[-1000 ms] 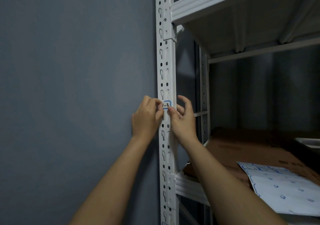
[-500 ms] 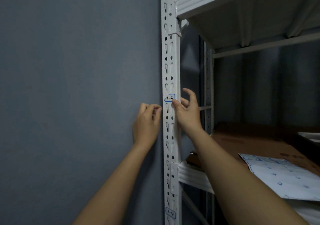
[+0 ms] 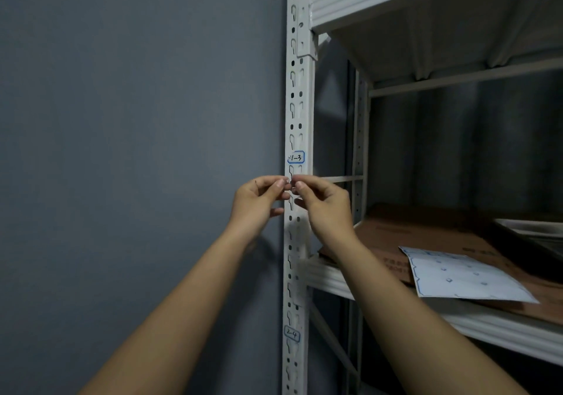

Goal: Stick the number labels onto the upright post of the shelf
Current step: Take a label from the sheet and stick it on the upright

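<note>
While both hands meet in front of the upright post (image 3: 297,114), a label reading 1-3 (image 3: 295,157) sits stuck on the post's front face just above them, apart from the fingertips. The left hand (image 3: 259,201) and right hand (image 3: 324,205) are each curled with thumb and forefinger pressed together, tips nearly touching; whether they pinch anything I cannot tell. The post is white painted metal, punched with keyhole slots and round holes. A second label, 2-4 (image 3: 292,333), sits lower down. A glossy label sheet (image 3: 463,275) lies flat on brown cardboard (image 3: 426,233) at the shelf's front edge.
</note>
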Demonstrator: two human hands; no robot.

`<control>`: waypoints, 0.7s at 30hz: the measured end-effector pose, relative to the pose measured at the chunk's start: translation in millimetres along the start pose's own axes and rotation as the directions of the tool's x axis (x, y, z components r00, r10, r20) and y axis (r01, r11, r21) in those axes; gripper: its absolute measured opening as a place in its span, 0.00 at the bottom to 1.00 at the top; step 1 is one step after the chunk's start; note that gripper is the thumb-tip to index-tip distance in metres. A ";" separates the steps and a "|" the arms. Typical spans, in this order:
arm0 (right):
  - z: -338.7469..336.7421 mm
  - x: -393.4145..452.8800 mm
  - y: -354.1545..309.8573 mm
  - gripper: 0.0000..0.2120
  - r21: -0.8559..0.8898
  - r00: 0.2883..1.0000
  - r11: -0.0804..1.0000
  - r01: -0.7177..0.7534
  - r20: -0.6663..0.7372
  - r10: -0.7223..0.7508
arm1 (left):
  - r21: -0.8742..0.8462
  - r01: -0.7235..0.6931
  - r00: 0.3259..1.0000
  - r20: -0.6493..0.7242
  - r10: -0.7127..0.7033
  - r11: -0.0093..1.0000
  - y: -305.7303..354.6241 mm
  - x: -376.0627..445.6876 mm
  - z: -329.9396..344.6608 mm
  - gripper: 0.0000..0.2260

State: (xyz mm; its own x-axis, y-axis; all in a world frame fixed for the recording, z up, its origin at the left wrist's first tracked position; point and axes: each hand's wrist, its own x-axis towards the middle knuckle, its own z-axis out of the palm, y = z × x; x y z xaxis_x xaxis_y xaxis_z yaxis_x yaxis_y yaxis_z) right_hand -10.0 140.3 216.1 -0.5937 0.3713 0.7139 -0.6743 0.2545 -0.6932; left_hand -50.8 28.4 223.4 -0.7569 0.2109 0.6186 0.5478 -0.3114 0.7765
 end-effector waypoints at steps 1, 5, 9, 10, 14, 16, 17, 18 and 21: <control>1.4 -2.2 -2.9 0.08 0.032 1.000 0.999 -0.011 0.005 0.011 | -0.013 0.002 1.000 -0.001 -0.003 1.000 3.9 -2.8 -0.2 0.06; 9.4 -9.6 -11.7 0.07 0.132 0.999 0.991 -0.035 -0.028 0.039 | -0.020 0.001 1.000 -0.016 -0.001 1.000 15.8 -11.4 -2.3 0.05; 9.5 -12.8 -17.5 0.05 0.085 0.996 0.996 -0.029 -0.078 0.036 | -0.005 0.030 0.999 -0.010 -0.030 1.000 22.6 -19.5 -3.6 0.04; 8.2 -13.7 -18.9 0.05 0.054 0.996 0.998 -0.026 -0.081 0.030 | 0.002 0.037 0.999 -0.002 -0.037 0.999 23.8 -21.0 -3.8 0.05; 3.4 -19.1 -25.0 0.05 -0.082 0.997 0.996 0.025 -0.069 -0.031 | 0.090 -0.005 1.000 -0.014 0.006 0.996 28.0 -25.9 -2.4 0.04; 0.1 -20.4 -26.9 0.06 -0.124 0.995 0.992 0.027 -0.092 -0.038 | 0.104 -0.019 1.000 -0.004 0.019 0.994 30.0 -28.9 0.5 0.04; -1.7 -20.8 -28.0 0.07 -0.125 0.995 0.992 0.020 -0.098 -0.032 | 0.108 -0.023 1.000 0.007 0.022 0.994 31.0 -30.4 2.6 0.04; -3.5 -21.3 -29.2 0.08 -0.099 0.995 0.995 0.007 -0.098 -0.017 | 0.109 -0.026 1.000 0.015 0.025 0.994 32.1 -31.8 4.9 0.04; -6.8 -23.6 -35.9 0.08 0.099 0.995 0.994 -0.034 -0.094 0.043 | 0.094 -0.038 0.999 0.022 0.036 0.995 35.4 -32.4 11.2 0.04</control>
State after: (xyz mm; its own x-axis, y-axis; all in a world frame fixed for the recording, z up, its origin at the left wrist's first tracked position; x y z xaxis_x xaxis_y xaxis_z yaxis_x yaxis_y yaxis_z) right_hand 31.2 128.4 223.5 -0.5784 0.4642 0.6708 -0.6942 0.1519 -0.7036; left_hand -3.0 20.9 232.2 -0.7287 0.2194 0.6488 0.6074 -0.2308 0.7602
